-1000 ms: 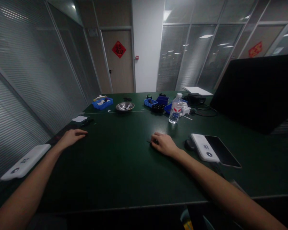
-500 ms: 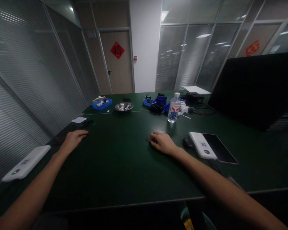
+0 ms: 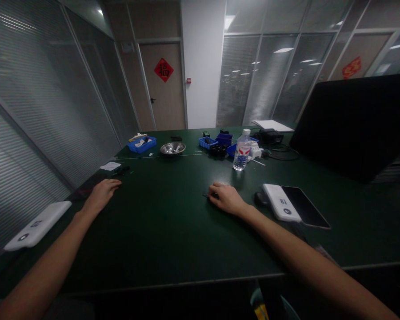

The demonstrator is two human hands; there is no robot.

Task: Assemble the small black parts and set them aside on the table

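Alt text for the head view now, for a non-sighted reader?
A right hand seems to hold a thin dark object at a green table; the left hand, seemingly empty, is apart. Beyond stand a water bottle and metal bowl.

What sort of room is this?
Probably an office or workroom: it has glass walls, a plain door, and a big green table with a water bottle and a blue tray on it.

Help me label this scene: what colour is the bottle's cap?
The cap is white; see the head view.
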